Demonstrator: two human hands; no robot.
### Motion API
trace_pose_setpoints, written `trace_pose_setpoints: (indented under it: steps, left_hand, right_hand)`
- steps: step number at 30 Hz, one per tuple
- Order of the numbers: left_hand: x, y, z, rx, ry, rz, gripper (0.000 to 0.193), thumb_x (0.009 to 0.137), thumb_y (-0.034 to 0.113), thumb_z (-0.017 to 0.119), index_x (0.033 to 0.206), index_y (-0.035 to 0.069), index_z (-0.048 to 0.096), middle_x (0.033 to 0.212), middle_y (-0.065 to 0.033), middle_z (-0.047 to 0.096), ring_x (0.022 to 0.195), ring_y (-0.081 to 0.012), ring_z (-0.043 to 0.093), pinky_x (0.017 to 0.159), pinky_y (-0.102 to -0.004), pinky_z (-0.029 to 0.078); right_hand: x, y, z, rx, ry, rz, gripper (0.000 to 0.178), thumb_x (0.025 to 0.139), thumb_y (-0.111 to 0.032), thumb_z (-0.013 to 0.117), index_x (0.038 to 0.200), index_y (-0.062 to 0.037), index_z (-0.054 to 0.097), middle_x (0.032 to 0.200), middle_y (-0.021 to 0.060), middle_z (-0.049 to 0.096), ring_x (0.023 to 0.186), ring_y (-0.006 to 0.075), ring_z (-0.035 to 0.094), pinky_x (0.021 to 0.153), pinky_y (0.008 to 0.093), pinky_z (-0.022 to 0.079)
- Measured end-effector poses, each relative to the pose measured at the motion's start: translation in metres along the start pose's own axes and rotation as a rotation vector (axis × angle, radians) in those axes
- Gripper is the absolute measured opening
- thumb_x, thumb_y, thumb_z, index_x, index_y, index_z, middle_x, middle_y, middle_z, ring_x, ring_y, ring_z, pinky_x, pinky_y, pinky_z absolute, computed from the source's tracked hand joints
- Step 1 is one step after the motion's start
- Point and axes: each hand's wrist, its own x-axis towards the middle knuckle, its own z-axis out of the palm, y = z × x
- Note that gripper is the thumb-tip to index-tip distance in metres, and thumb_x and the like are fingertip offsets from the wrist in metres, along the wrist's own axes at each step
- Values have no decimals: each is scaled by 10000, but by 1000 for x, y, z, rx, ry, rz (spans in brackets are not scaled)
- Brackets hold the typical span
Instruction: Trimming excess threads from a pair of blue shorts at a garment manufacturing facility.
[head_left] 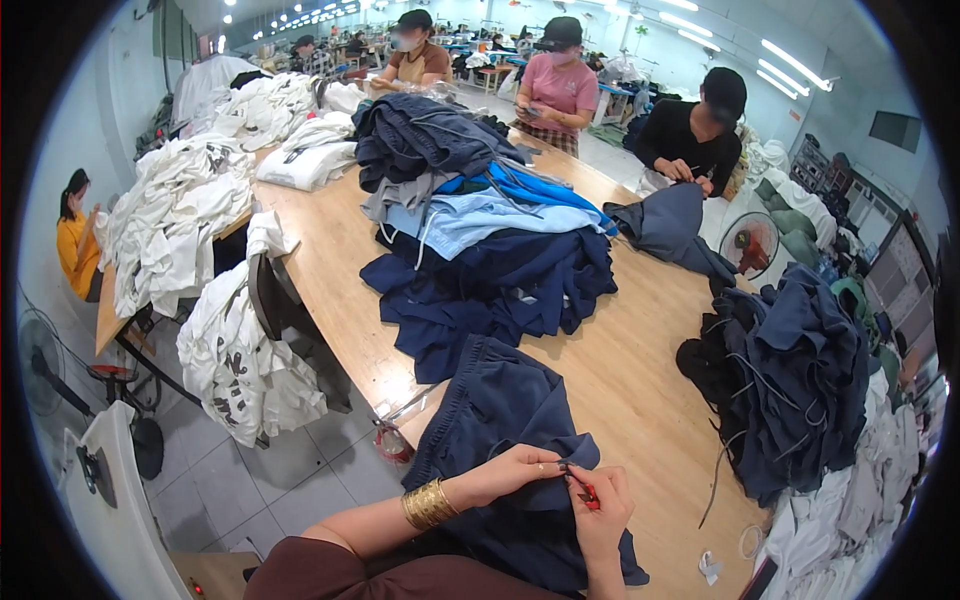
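Observation:
A dark blue garment (500, 405) with a gathered elastic waistband lies across the near edge of the table, its lower part in front of me. My left hand (512, 474), a wide gold cuff at its wrist, pinches a bit of the garment's cloth between thumb and fingers. Close against those fingertips, my right hand (606, 510) is closed around small red-handled thread snips (590, 494). The blades of the snips are mostly hidden by the fingers and cloth. Just beyond the garment rises a tall pile of navy clothes (490, 290).
Grey-blue garments (800, 360) with loose drawstrings are heaped at the right table edge. White clothes (180, 200) cover a table on the left, and some hang over a chair (275, 295). Across the wooden table (640, 400), a person in black (690, 140) handles a garment near a fan (750, 245).

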Motion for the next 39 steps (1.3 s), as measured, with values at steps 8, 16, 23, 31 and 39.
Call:
trace_pose_setpoints:
  steps: [8,16,23,31,39]
  left_hand:
    - [4,4,14,-50,27,-66,228,932,164,506,1027,-6,625,947,42,602,866,-6,508,778,-158,411]
    - [6,9,18,11,31,-23,228,935,164,505,1012,-17,620,936,47,597,860,-4,502,770,-156,409]
    - [16,33,30,150,146,120,205,923,185,532,807,29,595,758,108,491,707,13,403,621,-159,354]
    - [10,64,46,318,160,167,208,914,145,552,912,-53,616,740,97,485,691,18,371,575,-143,308]
    - [5,60,50,373,149,181,178,906,128,550,859,-36,600,699,93,429,659,8,329,542,-163,266]
  right_hand:
    - [-4,12,-2,55,109,31,125,718,53,677,802,-13,612,745,70,487,604,156,472,529,255,368]
    - [-2,8,-22,68,141,54,154,705,28,696,826,-43,633,764,91,524,645,234,548,542,289,432]
    - [5,14,-42,-7,150,102,201,708,-50,704,879,-55,599,767,78,550,625,226,545,533,303,427]
    - [25,6,-56,-258,33,-88,233,737,-172,674,936,-107,571,784,4,544,694,189,465,703,326,267]
    - [21,0,-54,-315,49,-99,202,716,-184,691,875,-117,586,749,-6,532,686,181,462,712,329,260]
